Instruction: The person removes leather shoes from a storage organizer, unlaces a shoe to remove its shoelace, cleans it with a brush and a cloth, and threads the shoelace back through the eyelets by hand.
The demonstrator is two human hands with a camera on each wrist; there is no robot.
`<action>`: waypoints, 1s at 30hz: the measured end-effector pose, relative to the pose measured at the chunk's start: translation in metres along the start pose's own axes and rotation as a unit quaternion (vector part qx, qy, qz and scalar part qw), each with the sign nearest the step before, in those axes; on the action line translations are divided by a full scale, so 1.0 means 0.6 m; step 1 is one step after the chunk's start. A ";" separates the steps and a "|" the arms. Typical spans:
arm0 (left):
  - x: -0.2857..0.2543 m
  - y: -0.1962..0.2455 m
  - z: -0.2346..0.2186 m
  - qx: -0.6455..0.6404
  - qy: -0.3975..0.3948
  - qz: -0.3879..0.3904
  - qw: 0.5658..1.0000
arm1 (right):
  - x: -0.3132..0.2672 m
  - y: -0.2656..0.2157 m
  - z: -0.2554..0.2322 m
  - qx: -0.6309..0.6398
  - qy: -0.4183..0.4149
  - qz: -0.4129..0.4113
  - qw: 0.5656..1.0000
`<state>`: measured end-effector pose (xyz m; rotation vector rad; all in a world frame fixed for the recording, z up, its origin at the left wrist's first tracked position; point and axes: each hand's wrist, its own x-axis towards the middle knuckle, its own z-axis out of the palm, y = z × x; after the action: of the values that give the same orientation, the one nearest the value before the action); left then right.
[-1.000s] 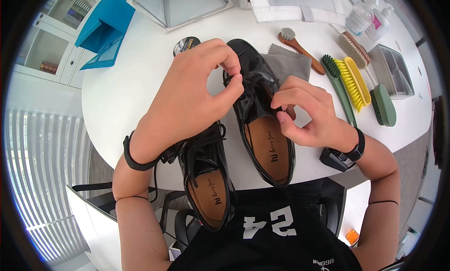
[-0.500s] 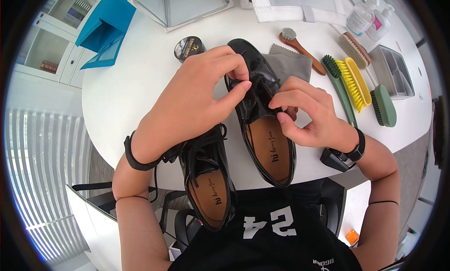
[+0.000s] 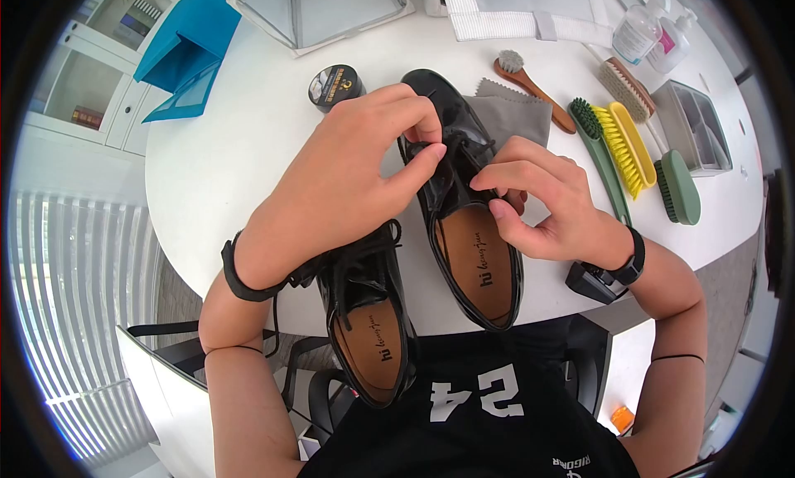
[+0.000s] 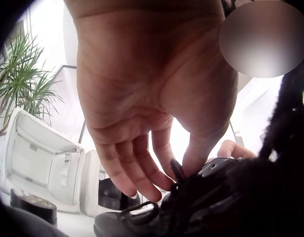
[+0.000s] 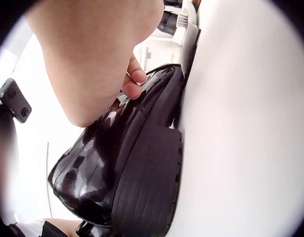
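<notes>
A black patent lace-up shoe with a tan insole stands on the table, toe pointing away. Over its laces, my left hand pinches a black shoelace between thumb and forefinger; the other fingers hang beside the shoe. My right hand is at the shoe's right side, forefinger reaching over the opening and thumb by the rim. In the right wrist view, two fingertips lie against the shoe's outer side; I cannot tell whether this hand grips anything. The matching shoe is nearer me, partly under my left wrist.
A round polish tin stands beyond my left hand. Right of the shoe lie a grey cloth, a wooden-handled brush, a green long-handled brush, a yellow brush and a green brush. Pump bottles stand behind.
My left hand has moved slightly right and toward me over the laces, uncovering the tin. The right forefinger has shifted a little left over the shoe opening. Both shoes stay in place.
</notes>
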<state>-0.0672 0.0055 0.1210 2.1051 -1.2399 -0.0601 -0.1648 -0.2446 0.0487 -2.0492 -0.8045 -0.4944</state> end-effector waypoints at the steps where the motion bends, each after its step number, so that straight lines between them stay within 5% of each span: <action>1: 0.000 0.000 0.000 -0.003 0.001 0.000 1.000 | 0.000 0.000 0.000 -0.001 -0.002 0.002 1.000; 30: 0.002 -0.002 0.012 0.000 -0.002 -0.010 1.000 | 0.000 -0.002 -0.002 -0.001 -0.017 0.007 1.000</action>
<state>-0.0680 0.0014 0.1151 2.1184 -1.2206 -0.0734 -0.1654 -0.2453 0.0502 -2.0702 -0.8091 -0.4529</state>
